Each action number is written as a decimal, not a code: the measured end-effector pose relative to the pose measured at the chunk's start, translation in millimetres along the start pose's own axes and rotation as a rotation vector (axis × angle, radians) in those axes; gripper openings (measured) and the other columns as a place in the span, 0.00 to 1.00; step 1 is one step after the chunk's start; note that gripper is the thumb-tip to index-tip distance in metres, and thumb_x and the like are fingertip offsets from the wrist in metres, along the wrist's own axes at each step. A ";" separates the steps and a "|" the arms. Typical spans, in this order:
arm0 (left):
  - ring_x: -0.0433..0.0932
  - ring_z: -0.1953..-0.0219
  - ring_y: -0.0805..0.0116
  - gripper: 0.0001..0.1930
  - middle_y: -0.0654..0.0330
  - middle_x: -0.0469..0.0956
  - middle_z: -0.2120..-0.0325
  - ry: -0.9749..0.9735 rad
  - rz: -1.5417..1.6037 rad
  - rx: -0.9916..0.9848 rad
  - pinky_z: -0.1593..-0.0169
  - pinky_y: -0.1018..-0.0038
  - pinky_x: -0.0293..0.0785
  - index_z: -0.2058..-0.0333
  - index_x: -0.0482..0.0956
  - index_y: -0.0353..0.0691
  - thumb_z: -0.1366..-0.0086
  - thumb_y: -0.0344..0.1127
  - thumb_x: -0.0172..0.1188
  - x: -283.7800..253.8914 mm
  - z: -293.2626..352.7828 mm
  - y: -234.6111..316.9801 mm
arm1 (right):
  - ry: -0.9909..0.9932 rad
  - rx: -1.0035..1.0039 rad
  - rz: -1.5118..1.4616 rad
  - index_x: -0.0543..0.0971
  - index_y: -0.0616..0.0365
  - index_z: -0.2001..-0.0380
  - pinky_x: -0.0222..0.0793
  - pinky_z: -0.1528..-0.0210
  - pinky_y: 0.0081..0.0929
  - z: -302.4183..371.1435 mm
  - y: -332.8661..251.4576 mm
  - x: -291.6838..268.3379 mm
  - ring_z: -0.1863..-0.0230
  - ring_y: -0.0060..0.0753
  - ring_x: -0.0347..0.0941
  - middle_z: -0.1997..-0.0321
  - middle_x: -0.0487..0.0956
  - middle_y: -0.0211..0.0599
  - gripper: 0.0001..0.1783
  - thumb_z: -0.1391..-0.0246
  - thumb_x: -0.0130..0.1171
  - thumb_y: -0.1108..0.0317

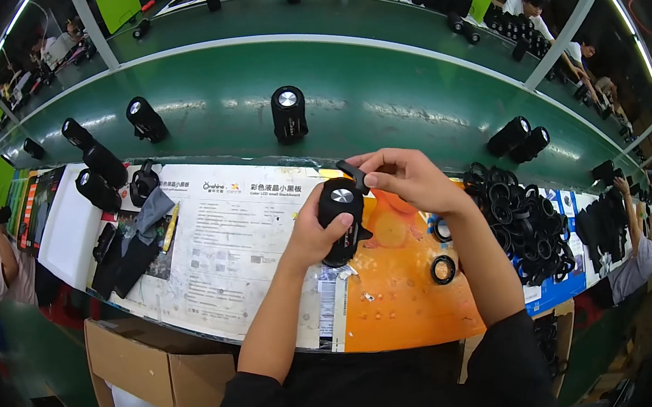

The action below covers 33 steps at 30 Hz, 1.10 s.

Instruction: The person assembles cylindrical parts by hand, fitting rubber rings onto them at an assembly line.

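Note:
My left hand [307,235] is wrapped round a black cylindrical speaker [344,249] with a silver disc on its upper end. The thumb lies across its front. At the speaker's top, my right hand [412,179] pinches a dark curved piece [353,176], which looks like a band or strap and touches the rim. Where that piece joins the speaker is hard to make out. A black ring [443,270] lies on the orange sheet below my right forearm, and another ring [442,229] is partly covered by that arm.
A heap of black rings [528,219] fills the right of the bench. Across the green conveyor [395,110] stand several speakers, one [288,114] straight ahead. Dark cloths and a yellow marker [171,228] lie at left. A cardboard box [133,363] sits below. Other people work nearby.

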<state>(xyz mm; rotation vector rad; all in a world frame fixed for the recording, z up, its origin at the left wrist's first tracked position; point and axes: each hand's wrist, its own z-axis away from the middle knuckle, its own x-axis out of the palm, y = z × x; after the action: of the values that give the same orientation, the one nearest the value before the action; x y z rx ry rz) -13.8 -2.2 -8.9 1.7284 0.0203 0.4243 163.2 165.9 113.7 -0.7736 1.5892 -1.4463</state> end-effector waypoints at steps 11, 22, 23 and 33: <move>0.83 0.50 0.69 0.38 0.57 0.84 0.49 -0.004 -0.057 -0.036 0.44 0.70 0.82 0.34 0.75 0.37 0.35 0.50 0.80 2.4 0.7 12.5 | -0.209 -0.142 0.523 0.89 0.59 0.54 0.77 0.30 0.44 -8.1 -39.2 10.2 0.34 0.50 0.82 0.32 0.86 0.46 0.10 0.33 0.72 0.66; 0.85 0.45 0.67 0.41 0.55 0.85 0.45 -0.066 -0.095 -0.051 0.40 0.69 0.82 0.30 0.73 0.36 0.33 0.53 0.78 4.7 -3.5 14.6 | -0.208 -0.309 0.725 0.88 0.39 0.33 0.78 0.30 0.43 6.3 -35.4 17.6 0.36 0.50 0.78 0.30 0.85 0.39 0.35 0.42 0.70 0.82; 0.85 0.46 0.66 0.41 0.55 0.86 0.46 -0.059 -0.104 -0.025 0.41 0.69 0.82 0.30 0.73 0.36 0.32 0.53 0.77 5.0 -3.7 14.9 | -0.201 -0.304 0.736 0.88 0.37 0.33 0.79 0.31 0.43 6.7 -36.8 19.2 0.37 0.50 0.77 0.30 0.85 0.38 0.37 0.43 0.70 0.83; 0.87 0.46 0.59 0.42 0.51 0.87 0.47 -0.010 -0.179 0.001 0.39 0.66 0.81 0.32 0.74 0.33 0.34 0.55 0.79 7.6 1.0 4.4 | -0.089 -0.519 0.738 0.94 0.55 0.52 0.82 0.38 0.43 -36.4 -46.8 40.5 0.42 0.47 0.85 0.40 0.91 0.41 0.14 0.29 0.67 0.60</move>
<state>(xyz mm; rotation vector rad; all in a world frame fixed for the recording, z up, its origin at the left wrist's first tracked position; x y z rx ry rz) -7.4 -2.2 -2.8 1.7132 0.1670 0.2839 108.2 141.0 152.5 -0.4311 1.9229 -0.4720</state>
